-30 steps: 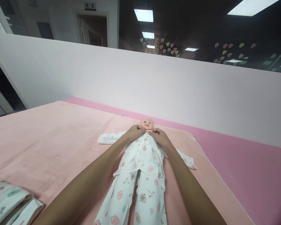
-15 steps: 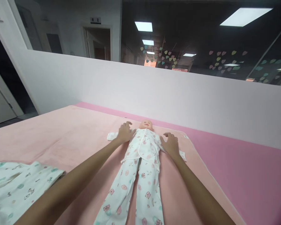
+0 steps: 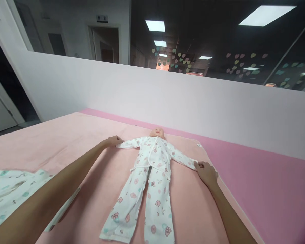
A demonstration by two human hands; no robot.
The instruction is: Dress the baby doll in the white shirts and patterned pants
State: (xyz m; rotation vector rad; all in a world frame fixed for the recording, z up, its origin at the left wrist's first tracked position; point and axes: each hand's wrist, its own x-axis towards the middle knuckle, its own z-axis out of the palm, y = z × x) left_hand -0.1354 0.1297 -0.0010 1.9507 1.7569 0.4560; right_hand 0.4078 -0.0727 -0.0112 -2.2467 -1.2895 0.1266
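A baby doll [image 3: 158,132] lies on its back, head toward the wall. It wears a white patterned shirt [image 3: 155,152] and matching trousers [image 3: 159,206], laid straight with a gap between the legs. My left hand [image 3: 114,140] is closed, pinching the cuff of the sleeve on the left. On the other side, my right hand [image 3: 206,172] pinches the end of the right-hand sleeve [image 3: 183,158]. Both sleeves stretch outward from the shirt's body. The doll's own hands are hidden.
The doll lies on a pink blanket [image 3: 66,135] over a brighter pink surface [image 3: 256,169]. White patterned cloth [image 3: 15,189] lies at the left, partly behind my left forearm. A white low wall [image 3: 167,95] with dark glass above it stands behind the doll.
Both hands have moved outward from beside the doll's shoulders to the sleeve ends and closed on them. The sleeves now show along their length.
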